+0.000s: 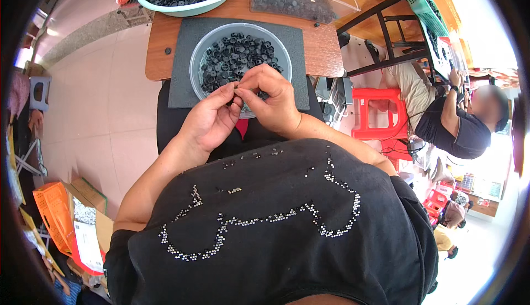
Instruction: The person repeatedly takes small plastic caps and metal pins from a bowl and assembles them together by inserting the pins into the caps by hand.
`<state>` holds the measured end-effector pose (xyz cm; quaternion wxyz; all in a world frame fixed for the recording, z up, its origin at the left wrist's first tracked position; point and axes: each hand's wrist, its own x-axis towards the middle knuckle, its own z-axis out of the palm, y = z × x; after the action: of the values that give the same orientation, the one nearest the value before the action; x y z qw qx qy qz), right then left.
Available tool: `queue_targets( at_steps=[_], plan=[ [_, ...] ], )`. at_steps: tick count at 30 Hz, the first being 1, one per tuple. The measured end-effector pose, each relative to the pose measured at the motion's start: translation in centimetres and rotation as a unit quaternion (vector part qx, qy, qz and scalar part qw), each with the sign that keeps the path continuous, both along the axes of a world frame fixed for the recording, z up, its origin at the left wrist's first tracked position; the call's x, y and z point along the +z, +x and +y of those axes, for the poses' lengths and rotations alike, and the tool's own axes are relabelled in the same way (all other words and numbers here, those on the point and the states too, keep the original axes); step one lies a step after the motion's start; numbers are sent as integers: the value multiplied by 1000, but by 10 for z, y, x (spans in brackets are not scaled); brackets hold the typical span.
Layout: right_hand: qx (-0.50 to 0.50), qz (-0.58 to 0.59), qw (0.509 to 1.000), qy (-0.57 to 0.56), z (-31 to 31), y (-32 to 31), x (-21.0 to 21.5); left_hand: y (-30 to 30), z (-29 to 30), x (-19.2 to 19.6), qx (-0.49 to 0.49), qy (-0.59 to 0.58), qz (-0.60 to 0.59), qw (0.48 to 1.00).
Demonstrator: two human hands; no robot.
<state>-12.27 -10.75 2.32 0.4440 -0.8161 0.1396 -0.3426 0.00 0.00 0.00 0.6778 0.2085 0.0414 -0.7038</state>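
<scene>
Over the near rim of a translucent round tub [194,64], my two hands meet with their fingertips pressed together. My left hand [212,118] is turned palm up, thumb and fingers pinched. My right hand [269,99] comes from the other side with thumb and forefinger pinched against the left fingertips. Whatever sits between the fingertips is too small and covered to name. Inside the tub lie many small black round parts [234,53], like caps or grommets. The tub stands on a dark grey mat [185,40].
A pale green basin [182,11] heaped with black parts stands at the far left of the wooden table [320,45]. Beside it is a clear box [292,1] of similar parts. On the right are a red stool [381,114] and a seated person [458,117]. An orange crate [52,211] lies lower left.
</scene>
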Motion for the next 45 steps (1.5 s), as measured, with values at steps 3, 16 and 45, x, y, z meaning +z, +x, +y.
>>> queue_targets(
  at_steps=[3,16,45],
  plan=[
    [6,-13,1000,24,0,1,0,-1,0,3,12,19,-30,999],
    [-37,22,993,107,-5,-6,3,14,-2,1,29,21,-57,998],
    [364,-111,871,310,14,-40,187,24,2,-9,125,126,-144,974]
  ],
)
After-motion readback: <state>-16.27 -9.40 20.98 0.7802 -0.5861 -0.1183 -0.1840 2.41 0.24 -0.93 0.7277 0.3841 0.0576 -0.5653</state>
